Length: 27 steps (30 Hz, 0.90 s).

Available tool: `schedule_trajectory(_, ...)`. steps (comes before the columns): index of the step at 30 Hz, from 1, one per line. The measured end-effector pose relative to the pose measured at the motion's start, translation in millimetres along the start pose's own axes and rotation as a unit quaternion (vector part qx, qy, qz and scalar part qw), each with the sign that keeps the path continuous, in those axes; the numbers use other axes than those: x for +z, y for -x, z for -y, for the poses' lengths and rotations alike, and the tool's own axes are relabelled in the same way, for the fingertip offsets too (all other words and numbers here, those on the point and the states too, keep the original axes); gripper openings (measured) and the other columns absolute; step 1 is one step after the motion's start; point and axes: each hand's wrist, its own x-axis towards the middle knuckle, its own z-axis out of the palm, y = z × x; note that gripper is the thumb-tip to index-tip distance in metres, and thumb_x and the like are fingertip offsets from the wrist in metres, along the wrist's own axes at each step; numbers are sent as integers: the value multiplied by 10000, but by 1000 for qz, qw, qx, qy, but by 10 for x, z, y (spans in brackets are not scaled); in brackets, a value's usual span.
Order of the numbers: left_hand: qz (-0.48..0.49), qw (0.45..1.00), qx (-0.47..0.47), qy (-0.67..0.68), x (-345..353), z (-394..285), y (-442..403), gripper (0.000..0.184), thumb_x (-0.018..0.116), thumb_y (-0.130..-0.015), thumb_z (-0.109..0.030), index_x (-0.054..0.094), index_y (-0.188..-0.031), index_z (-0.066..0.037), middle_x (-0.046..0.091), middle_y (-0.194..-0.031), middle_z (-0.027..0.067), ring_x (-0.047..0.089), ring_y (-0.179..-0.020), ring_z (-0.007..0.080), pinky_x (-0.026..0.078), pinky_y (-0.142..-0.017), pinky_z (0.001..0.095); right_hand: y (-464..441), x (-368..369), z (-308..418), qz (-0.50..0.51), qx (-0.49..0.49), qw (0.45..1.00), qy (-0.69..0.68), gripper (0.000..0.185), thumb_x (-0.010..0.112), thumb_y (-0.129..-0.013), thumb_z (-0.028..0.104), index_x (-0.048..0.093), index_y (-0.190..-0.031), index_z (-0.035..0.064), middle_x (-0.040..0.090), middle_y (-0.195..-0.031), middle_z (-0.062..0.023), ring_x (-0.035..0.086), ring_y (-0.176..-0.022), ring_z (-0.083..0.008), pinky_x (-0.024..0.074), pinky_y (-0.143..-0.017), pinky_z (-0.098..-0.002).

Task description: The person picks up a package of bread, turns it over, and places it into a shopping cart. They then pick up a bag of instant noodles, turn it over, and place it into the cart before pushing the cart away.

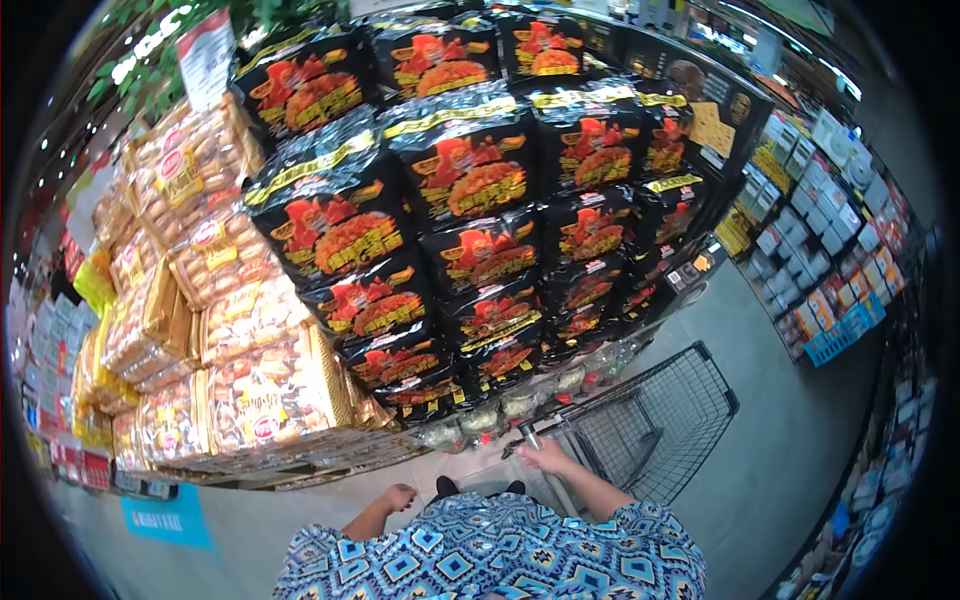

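My right hand (545,457) is wrapped round the handle of a dark wire shopping cart (690,400), which stands to my right. Something small and dark shows beside those fingers, too small to name. My left hand (400,497) hangs low in front of my body with its fingers curled in, and no object shows in it. Straight ahead rises a tall stack of black snack bags (465,165) with red and orange pictures. Left of it, clear packs of bread rolls (265,400) with gold edges are piled up, closest to my left hand.
Small clear-wrapped packs (480,420) lie along the foot of the black bags. Grey floor (730,310) runs past the cart toward shelves of boxed goods (825,210) and a blue basket (845,330). A blue floor sign (168,517) lies at the lower left.
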Motion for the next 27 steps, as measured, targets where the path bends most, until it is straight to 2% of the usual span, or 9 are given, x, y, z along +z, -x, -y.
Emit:
schedule_trajectory(6, -14, 999, -21, -46, -396, 486, -405, 425, 517, -895, -376, 662, -1060, -13, 674, -871, 135, 662, -662, 228, 540, -546, 377, 192, 52, 294, -113, -113, 938, 307, 436, 665, -838, 426, 611, -946, 7, 666, -843, -174, 664, -787, -273, 508, -703, -381)
schedule_trajectory(13, 9, 997, 65, -43, -494, 91, -764, 361, 532, -876, -341, 668, -906, -8, 663, -801, 111, 638, -643, 192, 540, -584, 342, 229, 346, 408, -222, -63, 918, 322, 558, 659, -810, 489, 597, -1047, -13, 654, -938, -263, 632, -947, -411, 494, -818, -440)
schedule_trajectory(16, 0, 976, 190, -107, -436, 25, -995, 340, 573, -848, -337, 677, -920, -21, 679, -841, 135, 658, -699, 230, 547, -657, 367, 254, 401, 326, -265, -43, 896, 354, 595, 658, -804, 498, 578, -1084, -21, 644, -965, -291, 613, -981, -436, 487, -836, -454)
schedule_trajectory(18, -53, 832, 457, -311, -429, 127, -1157, 309, 571, -839, -306, 682, -903, -25, 689, -888, 163, 663, -781, 304, 532, -743, 410, 257, 430, 378, -242, -33, 895, 372, 640, 651, -798, 520, 569, -1104, -37, 631, -1007, -310, 595, -1016, -447, 480, -860, -459)
schedule_trajectory(19, -72, 841, 444, -299, -440, 155, -1184, 309, 571, -839, -306, 682, -903, -25, 689, -888, 163, 663, -781, 304, 532, -743, 410, 324, 458, 500, -217, -25, 895, 388, 663, 647, -794, 531, 568, -1111, -45, 624, -1034, -316, 588, -1033, -448, 477, -876, -461)
schedule_trajectory(21, 2, 751, 437, -495, -487, 160, -1239, 284, 529, -850, -273, 689, -900, -43, 684, -931, 179, 642, -864, 368, 506, -801, 455, 368, 398, 730, -135, 43, 848, 510, 768, 643, -770, 560, 523, -1202, -63, 617, -1084, -302, 589, -1047, -439, 473, -909, -459)
schedule_trajectory(23, -13, 829, 352, -434, -499, 346, -1367, 302, 504, -858, -281, 690, -887, -45, 683, -929, 181, 639, -860, 372, 499, -802, 460, 331, 293, 1115, 3, 145, 758, 636, 770, 656, -755, 561, 544, -1210, -50, 598, -1144, -294, 578, -1099, -404, 459, -942, -444)
schedule_trajectory(25, 11, 925, 192, -329, -570, 384, -1176, 375, 475, -859, -339, 703, -842, -43, 685, -899, 190, 638, -851, 373, 488, -793, 467, 452, 430, 1663, -47, -63, 825, 559, 571, 690, -783, 423, 605, -1147, -9, 639, -1068, -259, 611, -1039, -392, 482, -900, -438)
schedule_trajectory(27, -12, 951, 157, -267, -558, 618, -1197, 409, 469, -861, -364, 704, -810, -33, 684, -873, 195, 645, -835, 366, 488, -786, 465, 576, 652, 2322, -103, -205, 854, 467, 422, 693, -816, 258, 599, -1123, -16, 644, -1013, -233, 641, -908, -363, 505, -821, -395)
